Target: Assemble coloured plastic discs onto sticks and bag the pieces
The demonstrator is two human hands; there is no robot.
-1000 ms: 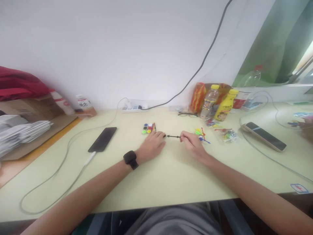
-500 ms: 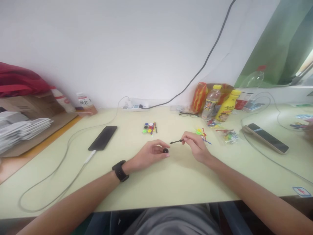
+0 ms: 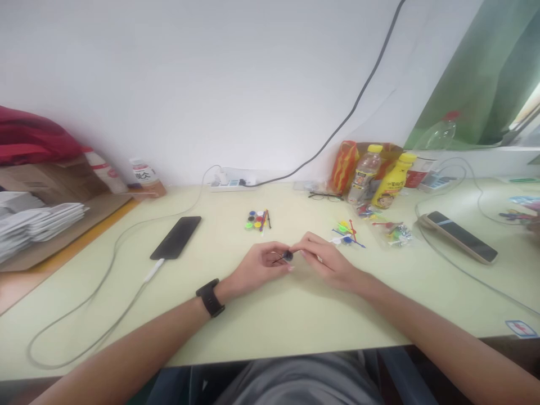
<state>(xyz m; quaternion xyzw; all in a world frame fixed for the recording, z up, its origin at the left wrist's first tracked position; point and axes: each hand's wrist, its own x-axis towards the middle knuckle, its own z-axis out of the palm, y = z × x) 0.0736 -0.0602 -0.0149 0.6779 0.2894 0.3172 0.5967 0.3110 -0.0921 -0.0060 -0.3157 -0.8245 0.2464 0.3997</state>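
Note:
My left hand [image 3: 264,263], with a black watch on its wrist, is closed around a small black round piece [image 3: 288,256] between thumb and fingers. Across that piece lies a thin black arrow [image 3: 277,260], its tip reaching toward my left palm. My right hand [image 3: 323,256] is closed with its fingertips at the arrow's other end, right beside the round piece. Whether the arrow passes through the piece or over it, I cannot tell. Beyond my right hand are colored arrows and round pieces [image 3: 347,239]. Farther back, small colored discs [image 3: 254,219] lie beside thin sticks [image 3: 265,221].
A phone [image 3: 176,238] on a charging cable lies at left. To the right are a clear bag of small parts [image 3: 397,234], two bottles with yellow caps [image 3: 392,183], and another device [image 3: 462,237]. Glasses [image 3: 325,196] and a power strip [image 3: 233,184] sit near the wall.
My right hand has moved left, bringing the black arrow against the round piece in my left hand. White and blue round pieces on the table now show from behind it.

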